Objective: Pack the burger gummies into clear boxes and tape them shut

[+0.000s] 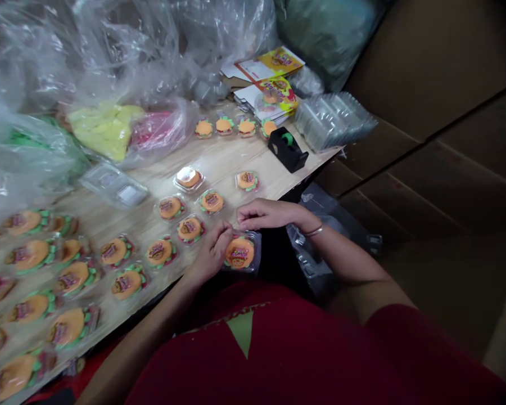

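Note:
A clear plastic box with a toy burger (239, 252) inside is at the table's front edge, close to my body. My left hand (214, 247) is closed at the left side of this box, with its fingertips at the upper left corner. Just above the box's far edge is my right hand (267, 215), its fingers curled and pressed together. Whatever those fingers may pinch is too small or hidden to make out. Beyond my hands lie several boxed burgers, among them one burger box (190, 229) near my left hand and another burger box (247, 180) farther back.
A black tape dispenser (287, 149) with green tape stands near the right edge. Stacked clear plastic boxes (333, 121) and printed cards (274, 84) are behind it. Bags with yellow pieces (105, 129) lie at the back left. Many burgers cover the table's left side.

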### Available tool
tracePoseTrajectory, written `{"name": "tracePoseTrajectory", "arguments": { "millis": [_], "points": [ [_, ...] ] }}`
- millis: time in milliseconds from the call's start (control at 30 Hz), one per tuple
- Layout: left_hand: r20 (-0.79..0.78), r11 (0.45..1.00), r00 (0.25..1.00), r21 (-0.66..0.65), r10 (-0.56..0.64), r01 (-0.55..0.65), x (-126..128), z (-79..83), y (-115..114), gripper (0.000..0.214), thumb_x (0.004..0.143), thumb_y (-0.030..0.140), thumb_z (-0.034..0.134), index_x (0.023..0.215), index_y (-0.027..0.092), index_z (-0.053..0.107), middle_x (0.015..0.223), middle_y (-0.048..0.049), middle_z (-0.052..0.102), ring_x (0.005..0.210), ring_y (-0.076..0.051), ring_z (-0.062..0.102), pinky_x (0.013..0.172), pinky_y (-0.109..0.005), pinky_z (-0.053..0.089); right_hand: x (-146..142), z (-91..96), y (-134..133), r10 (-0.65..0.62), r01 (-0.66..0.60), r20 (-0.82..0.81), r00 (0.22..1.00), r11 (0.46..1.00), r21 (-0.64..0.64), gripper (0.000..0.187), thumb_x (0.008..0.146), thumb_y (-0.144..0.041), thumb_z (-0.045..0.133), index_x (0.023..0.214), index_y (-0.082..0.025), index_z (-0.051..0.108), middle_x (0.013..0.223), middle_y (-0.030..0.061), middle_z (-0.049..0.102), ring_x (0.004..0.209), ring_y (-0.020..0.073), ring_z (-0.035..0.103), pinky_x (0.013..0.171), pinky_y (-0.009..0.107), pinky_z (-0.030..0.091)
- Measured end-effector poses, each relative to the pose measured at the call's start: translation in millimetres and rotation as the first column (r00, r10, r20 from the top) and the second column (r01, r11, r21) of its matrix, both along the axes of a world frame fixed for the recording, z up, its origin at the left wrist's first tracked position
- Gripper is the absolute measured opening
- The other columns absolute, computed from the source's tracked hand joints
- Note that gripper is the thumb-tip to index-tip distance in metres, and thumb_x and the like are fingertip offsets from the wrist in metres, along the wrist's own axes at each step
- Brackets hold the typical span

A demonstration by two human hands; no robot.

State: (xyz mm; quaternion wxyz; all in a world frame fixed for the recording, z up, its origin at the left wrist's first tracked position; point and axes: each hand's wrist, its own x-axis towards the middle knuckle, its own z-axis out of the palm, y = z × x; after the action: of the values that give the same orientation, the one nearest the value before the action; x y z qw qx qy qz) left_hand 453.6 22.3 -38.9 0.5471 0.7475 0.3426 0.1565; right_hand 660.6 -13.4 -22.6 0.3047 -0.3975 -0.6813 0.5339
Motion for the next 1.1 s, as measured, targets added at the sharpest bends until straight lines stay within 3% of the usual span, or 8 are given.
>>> {"name": "tracePoseTrajectory", "arguments": {
  "millis": [200, 333, 400, 467, 633, 867, 967, 1100],
  "points": [
    [0.016, 1.0, 1.0, 0.0, 0.022, -0.022, -7, 0.5, -4, 0.02, 0.087, 0.034, 0.04, 0.074, 0.02, 0.047, 0.071, 0.0015, 0.047, 0.07, -0.016, 0.045, 0.065, -0.027, 0.039, -9, 2.0, 4, -0.021, -0.001, 0.214, 0.977, 0.995, 0.103, 0.019, 0.084, -0.026, 0.062, 0.068, -0.017, 0.062, 0.058, -0.0042, 0.053, 0.054, 0.0072, 0.043, 0.054, 0.02, 0.031],
    [0.014, 0.997, 0.998, -0.035, 0.064, -0.064, -9, 2.8, -5, 0.019, 0.085, 0.035, 0.041, 0.073, 0.021, 0.045, 0.069, 0.002, 0.046, 0.069, -0.016, 0.046, 0.065, -0.027, 0.039, -11, 4.9, -3, -0.304, 0.225, 0.354, 0.885, 0.942, 0.248, 0.018, 0.078, -0.031, 0.07, 0.087, -0.016, 0.064, 0.066, -0.0022, 0.056, 0.058, 0.0099, 0.045, 0.057, 0.023, 0.03],
    [0.001, 0.995, 0.997, -0.06, 0.081, -0.081, -11, 6.4, -5, 0.019, 0.085, 0.036, 0.041, 0.073, 0.022, 0.045, 0.07, 0.0016, 0.047, 0.071, -0.017, 0.047, 0.067, -0.027, 0.04, -11, 7.8, -8, -0.437, 0.341, 0.314, 0.843, 0.885, 0.317, 0.015, 0.082, -0.031, 0.066, 0.085, -0.016, 0.064, 0.069, -0.0009, 0.056, 0.063, 0.0114, 0.047, 0.061, 0.024, 0.032],
    [-0.006, 0.993, 0.995, -0.068, 0.101, -0.101, -11, 10.1, -3, 0.02, 0.085, 0.037, 0.042, 0.073, 0.022, 0.045, 0.071, 0.0012, 0.048, 0.072, -0.018, 0.047, 0.068, -0.027, 0.04, -14, 9.8, -13, -0.485, 0.393, 0.252, 0.837, 0.854, 0.341, 0.017, 0.088, -0.029, 0.058, 0.078, -0.017, 0.064, 0.07, 0.0001, 0.056, 0.068, 0.0124, 0.049, 0.065, 0.024, 0.035],
    [0.02, 0.992, 0.993, -0.051, 0.119, -0.117, -7, 12.5, 4, 0.02, 0.082, 0.039, 0.045, 0.071, 0.022, 0.048, 0.069, 0.0008, 0.048, 0.071, -0.018, 0.045, 0.067, -0.027, 0.039, -28, 1.4, -18, -0.35, 0.303, 0.2, 0.915, 0.925, 0.231, 0.019, 0.09, -0.026, 0.053, 0.078, -0.016, 0.063, 0.069, -0.0007, 0.056, 0.063, 0.0108, 0.048, 0.059, 0.023, 0.034],
    [0.111, 0.999, 0.993, 0.007, -0.032, 0.031, 25, 9.1, 30, 0.02, 0.085, 0.035, 0.043, 0.071, 0.02, 0.048, 0.068, 0.0018, 0.047, 0.066, -0.016, 0.044, 0.061, -0.027, 0.038, -9, -15.6, 1, -0.291, 0.289, 0.065, 0.955, 0.957, 0.03, 0.038, 0.093, -0.044, 0.043, 0.068, -0.017, 0.048, 0.063, -0.0037, 0.041, 0.059, 0.0091, 0.036, 0.053, 0.022, 0.03],
    [0.158, 0.999, 0.987, 0.046, -0.034, 0.027, 58, 10.6, 70, 0.019, 0.084, 0.032, 0.046, 0.069, 0.02, 0.048, 0.067, 0.0026, 0.047, 0.067, -0.015, 0.045, 0.063, -0.026, 0.038, 14, -21.0, 30, -0.48, 0.479, -0.128, 0.868, 0.877, -0.044, 0.044, 0.086, -0.056, 0.05, 0.067, -0.017, 0.048, 0.062, -0.004, 0.042, 0.058, 0.0092, 0.037, 0.054, 0.022, 0.03],
    [0.172, 0.99, 0.976, 0.022, 0.137, -0.142, 106, 0.8, 149, 0.018, 0.083, 0.022, 0.046, 0.065, 0.018, 0.047, 0.066, 0.0032, 0.045, 0.065, -0.013, 0.044, 0.06, -0.025, 0.038, 54, -38.5, 87, -0.806, 0.78, -0.262, 0.531, 0.586, -0.221, 0.038, 0.076, -0.053, 0.062, 0.073, -0.016, 0.057, 0.065, -0.0029, 0.051, 0.057, 0.0092, 0.044, 0.056, 0.022, 0.035]
  ]
}}
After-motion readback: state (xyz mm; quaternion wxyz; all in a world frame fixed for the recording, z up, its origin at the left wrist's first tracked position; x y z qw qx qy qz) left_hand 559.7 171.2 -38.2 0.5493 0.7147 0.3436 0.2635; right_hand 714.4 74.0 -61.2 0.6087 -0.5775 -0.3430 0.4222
